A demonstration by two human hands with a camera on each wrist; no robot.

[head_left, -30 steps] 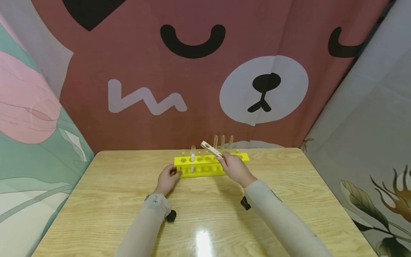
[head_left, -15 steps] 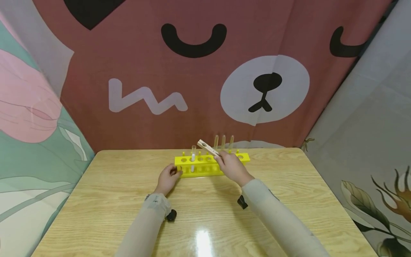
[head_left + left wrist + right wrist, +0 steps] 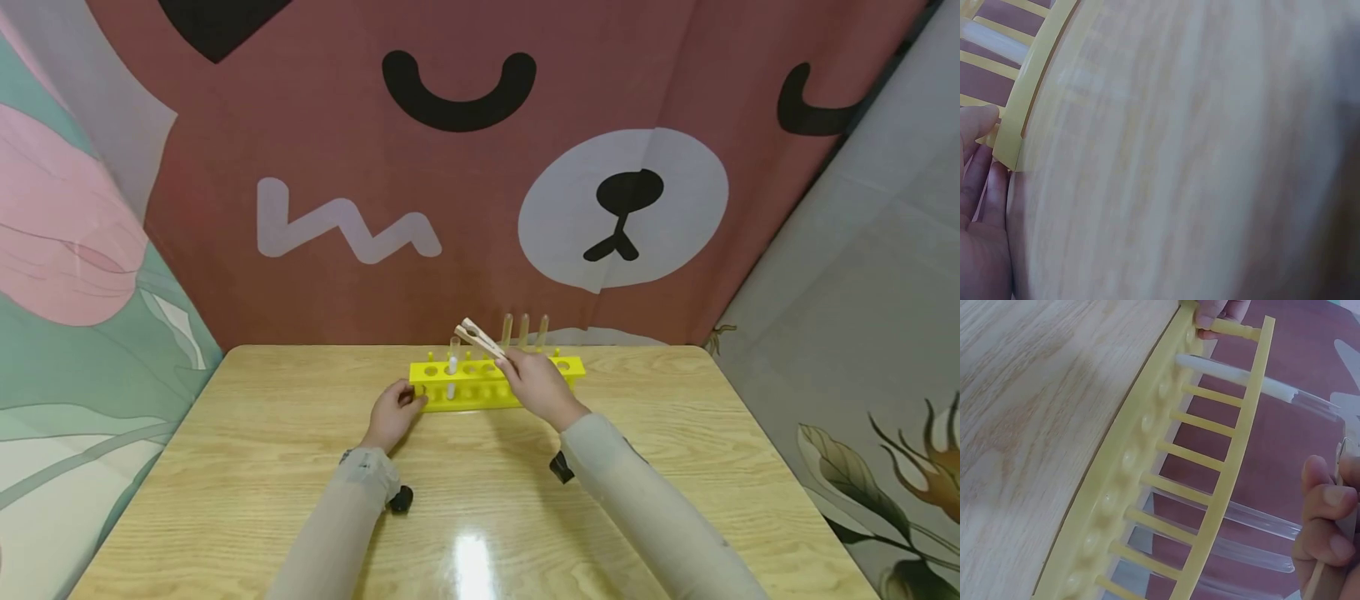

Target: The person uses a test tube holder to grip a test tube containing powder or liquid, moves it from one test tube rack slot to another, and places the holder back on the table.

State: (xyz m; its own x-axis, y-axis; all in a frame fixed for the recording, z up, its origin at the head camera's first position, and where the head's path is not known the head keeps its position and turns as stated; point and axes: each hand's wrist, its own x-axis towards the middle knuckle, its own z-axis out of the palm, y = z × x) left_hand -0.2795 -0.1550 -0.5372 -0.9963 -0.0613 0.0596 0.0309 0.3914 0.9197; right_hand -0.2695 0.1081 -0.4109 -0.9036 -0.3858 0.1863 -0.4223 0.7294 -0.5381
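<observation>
A yellow test tube rack [image 3: 497, 372] stands near the table's back edge. My left hand [image 3: 392, 415] grips its left end, thumb in front; the left wrist view shows the fingers [image 3: 996, 187] against the end. One upright test tube [image 3: 453, 365] with white contents sits in a hole near that end. Above the rack, my right hand [image 3: 542, 387] holds a wooden test tube clamp [image 3: 480, 337]. The clamp points up and left, its tips spread a little, close to the tube's mouth and apparently not touching. The right wrist view shows curled fingers [image 3: 1329, 506] around the clamp.
Three clear test tubes [image 3: 524, 331] stand upside down at the rack's back right, behind my right hand. A printed curtain [image 3: 337, 292] hangs right behind the wooden table [image 3: 300, 483]. Black wrist devices [image 3: 402, 499] hang under both sleeves.
My right hand has moved slightly left with the clamp, bringing it nearer the white-filled tube. The clamp's tips have spread apart. My left hand stays on the rack's end.
</observation>
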